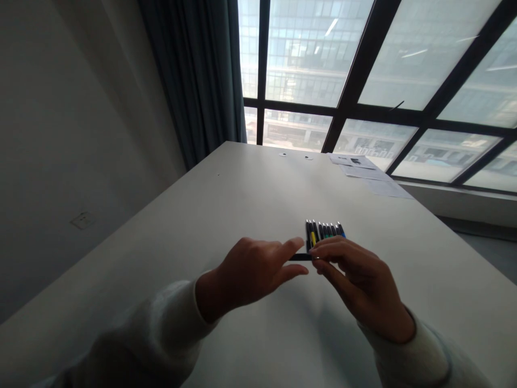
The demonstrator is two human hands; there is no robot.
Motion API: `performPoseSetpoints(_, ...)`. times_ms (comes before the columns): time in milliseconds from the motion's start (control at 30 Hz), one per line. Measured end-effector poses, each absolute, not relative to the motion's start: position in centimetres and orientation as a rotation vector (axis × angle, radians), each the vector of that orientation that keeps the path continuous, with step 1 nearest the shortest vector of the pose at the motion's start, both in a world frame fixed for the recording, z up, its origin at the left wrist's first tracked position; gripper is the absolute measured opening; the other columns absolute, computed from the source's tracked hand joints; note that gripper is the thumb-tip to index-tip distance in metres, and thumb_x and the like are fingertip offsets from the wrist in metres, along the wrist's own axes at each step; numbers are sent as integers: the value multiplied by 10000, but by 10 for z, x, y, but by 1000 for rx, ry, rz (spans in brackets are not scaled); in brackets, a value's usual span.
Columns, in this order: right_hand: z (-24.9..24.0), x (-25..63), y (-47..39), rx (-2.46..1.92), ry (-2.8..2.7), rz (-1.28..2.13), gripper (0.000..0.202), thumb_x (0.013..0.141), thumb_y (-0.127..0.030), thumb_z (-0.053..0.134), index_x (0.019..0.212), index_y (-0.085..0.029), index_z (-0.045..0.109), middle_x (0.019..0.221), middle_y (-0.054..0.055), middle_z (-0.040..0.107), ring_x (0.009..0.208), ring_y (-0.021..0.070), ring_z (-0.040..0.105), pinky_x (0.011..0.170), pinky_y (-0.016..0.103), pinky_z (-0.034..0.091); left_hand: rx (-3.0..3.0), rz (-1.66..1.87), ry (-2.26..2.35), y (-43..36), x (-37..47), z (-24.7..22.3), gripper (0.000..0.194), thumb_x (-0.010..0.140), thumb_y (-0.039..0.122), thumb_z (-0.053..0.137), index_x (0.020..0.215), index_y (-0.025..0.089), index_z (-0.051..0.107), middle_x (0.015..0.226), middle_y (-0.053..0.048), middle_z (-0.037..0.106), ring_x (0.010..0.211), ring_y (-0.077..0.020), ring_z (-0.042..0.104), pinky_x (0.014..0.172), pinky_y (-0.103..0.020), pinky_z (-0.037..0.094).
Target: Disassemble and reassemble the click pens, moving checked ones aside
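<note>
My right hand (357,275) pinches one end of a slim dark pen (301,257) between thumb and fingertips. The pen lies level above the table, its other end reaching into the gap of my left hand (258,269). There the thumb and forefinger stand apart, above and below the pen, without closing on it; the other fingers are hidden. Just beyond my right fingertips, a row of dark pens (322,229) lies side by side, some with yellow, green or blue parts. My right hand covers the near ends of several.
The white table (226,215) stretches away to the window (307,54). Paper sheets (363,170) lie at its far right edge. Two small white pieces with dark spots (294,156) are at the far edge. A dark curtain (202,70) hangs at the back left.
</note>
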State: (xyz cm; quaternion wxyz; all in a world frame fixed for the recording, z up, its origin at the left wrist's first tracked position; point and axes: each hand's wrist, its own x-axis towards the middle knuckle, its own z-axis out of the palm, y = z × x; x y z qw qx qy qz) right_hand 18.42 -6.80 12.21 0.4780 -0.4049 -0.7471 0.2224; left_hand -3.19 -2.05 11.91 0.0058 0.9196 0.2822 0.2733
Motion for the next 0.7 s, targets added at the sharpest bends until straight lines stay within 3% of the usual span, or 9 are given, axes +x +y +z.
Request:
performPoseSetpoints(67, 122, 183, -69, -961, -1822, 552, 123, 886, -149, 653, 979, -218, 695, 976, 79, 699, 870, 210, 664, 748, 345, 570, 2888, 867, 840, -21, -31, 118, 370, 967, 427, 534, 1257, 199, 506, 812, 8, 738, 650, -139, 689, 518, -213, 405)
performPoseSetpoints(200, 120, 184, -69, -1032, -1744, 608, 243, 863, -191, 704, 1099, -231, 662, 993, 70, 706, 824, 197, 674, 719, 329, 578, 2911, 890, 781, -22, -27, 117, 224, 1005, 327, 461, 1145, 189, 568, 708, 20, 667, 559, -126, 608, 499, -229, 400)
performPoseSetpoints(333, 121, 185, -68, -1054, -1796, 533, 125, 883, -166, 675, 983, -233, 709, 860, 33, 698, 704, 156, 652, 635, 287, 551, 2864, 907, 736, -23, -25, 118, 206, 1013, 257, 412, 1089, 153, 572, 826, -29, 667, 679, -144, 622, 600, -259, 485)
performPoseSetpoints(567, 125, 183, -69, -943, -1808, 549, 177, 893, -143, 644, 1010, -242, 733, 1012, 75, 706, 858, 202, 672, 746, 343, 579, 2808, 916, 721, -24, -25, 116, 212, 999, 218, 401, 1152, 154, 533, 843, -27, 690, 713, -138, 667, 626, -249, 538)
performPoseSetpoints(700, 123, 183, -68, -1070, -1744, 583, 195, 867, -240, 706, 1061, -221, 708, 933, 67, 724, 740, 182, 664, 660, 313, 572, 2851, 964, 767, -25, -25, 116, 181, 976, 223, 449, 1108, 161, 556, 807, -15, 695, 670, -135, 665, 577, -236, 517)
